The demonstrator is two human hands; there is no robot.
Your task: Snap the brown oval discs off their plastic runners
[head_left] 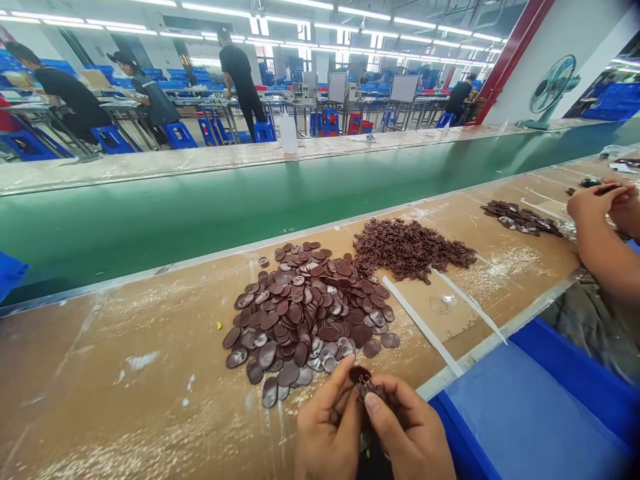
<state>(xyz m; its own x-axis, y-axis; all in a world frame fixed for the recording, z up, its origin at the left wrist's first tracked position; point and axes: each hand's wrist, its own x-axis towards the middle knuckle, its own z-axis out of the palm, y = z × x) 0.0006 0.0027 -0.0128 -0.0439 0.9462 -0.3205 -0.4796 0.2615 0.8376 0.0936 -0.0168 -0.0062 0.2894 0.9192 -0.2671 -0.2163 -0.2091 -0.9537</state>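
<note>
Single head-worn view, looking forward and down, close over the workbench (150,373) (factory hall beyond), no second view

both hands (370,427) pinch a brown oval piece (359,374) beside the pile (307,313).

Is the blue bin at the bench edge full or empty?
Empty as far as visible: the blue bin shows only bare floor; its near end is out of frame.

Disc pile (307,313) ahead; bare bench (125,373) left.
</note>
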